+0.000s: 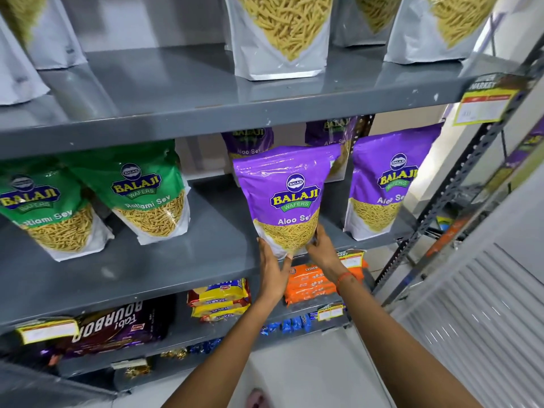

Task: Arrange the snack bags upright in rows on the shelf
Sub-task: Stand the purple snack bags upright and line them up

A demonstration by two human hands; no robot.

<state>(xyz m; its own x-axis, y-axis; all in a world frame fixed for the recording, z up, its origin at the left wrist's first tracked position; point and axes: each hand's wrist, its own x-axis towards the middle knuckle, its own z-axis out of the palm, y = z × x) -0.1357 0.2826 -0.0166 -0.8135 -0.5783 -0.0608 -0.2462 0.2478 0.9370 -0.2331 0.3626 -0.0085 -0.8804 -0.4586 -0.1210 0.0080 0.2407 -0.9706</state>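
A purple Aloo Sev bag [287, 187] stands upright at the front edge of the grey middle shelf [182, 254]. My left hand [272, 275] grips its lower left corner and my right hand [322, 248] grips its lower right side. Another purple bag [385, 184] stands to its right, and two more purple bags [248, 141] stand behind. Two green Ratlami Sev bags [147, 192] lean at the left of the same shelf.
The upper shelf [206, 92] carries several white pouches of sev [282, 36]. Below are biscuit packs: a brown Bourbon pack [117, 322], yellow packs [219, 298], orange packs [312, 284]. A slotted metal upright [459, 184] and price tags [482, 104] are at the right.
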